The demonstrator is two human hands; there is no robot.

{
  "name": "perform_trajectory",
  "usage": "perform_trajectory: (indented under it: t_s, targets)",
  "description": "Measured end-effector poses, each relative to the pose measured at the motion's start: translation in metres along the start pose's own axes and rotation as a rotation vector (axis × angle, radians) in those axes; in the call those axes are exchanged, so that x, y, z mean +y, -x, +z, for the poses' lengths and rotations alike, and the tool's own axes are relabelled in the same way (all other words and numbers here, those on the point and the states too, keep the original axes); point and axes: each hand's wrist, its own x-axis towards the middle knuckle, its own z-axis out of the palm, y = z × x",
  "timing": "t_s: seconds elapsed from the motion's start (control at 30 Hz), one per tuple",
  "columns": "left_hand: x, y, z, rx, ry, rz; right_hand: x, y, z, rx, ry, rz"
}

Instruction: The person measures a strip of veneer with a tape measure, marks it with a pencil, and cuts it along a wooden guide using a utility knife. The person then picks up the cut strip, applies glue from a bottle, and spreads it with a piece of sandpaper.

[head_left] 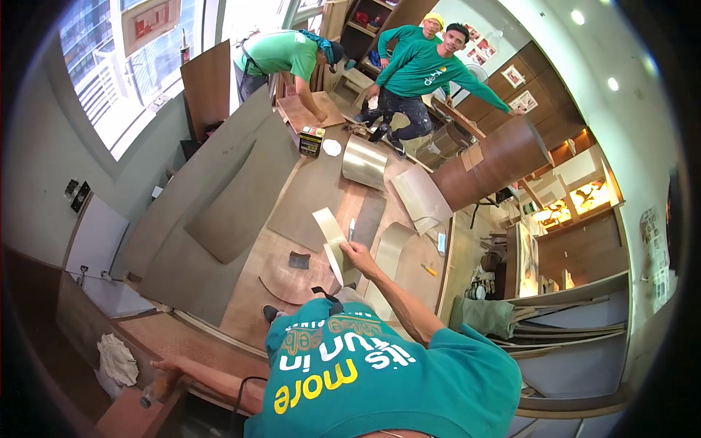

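Observation:
My right hand (355,255) pinches the lower part of a curved, pale strip of thin sheet (328,224), holding it up above the wooden worktable (244,303). Out at the lower left, my left hand (169,367) is closed around or against a translucent, brownish object (152,393), too unclear to name. Near the strip lie a knife-like tool with a pale handle (351,228), a small dark square piece (299,260) and a curved brown sheet (281,281). Another pale curved strip (393,252) rests to the right.
Large grey-brown sheets (237,193) lean over the table's left side. A black-and-yellow box (311,141), curled metallic sheet (365,162) and big brown roll (496,162) stand farther off. One person (281,55) bends over a board; two others (420,73) are beyond. A yellow-handled tool (429,270) lies right.

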Motion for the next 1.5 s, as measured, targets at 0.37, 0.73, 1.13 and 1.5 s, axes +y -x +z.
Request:
perform_trajectory:
  t_s: [0.37,0.73,1.13,1.5]
  targets:
    - [-0.008,-0.013,-0.002,0.086,-0.028,-0.011,0.01,0.025,-0.021,0.101,-0.118,0.082]
    - [0.032,-0.006,-0.009,0.192,0.036,0.183,0.043,0.026,-0.036,0.186,-0.269,0.215]
    - [0.084,0.258,0.144,-1.543,0.109,0.181,0.081,0.076,-0.173,0.759,-1.057,0.109]
    - [0.145,0.439,0.194,-2.176,-0.136,0.341,0.074,0.404,-0.528,1.199,-0.729,-0.509]
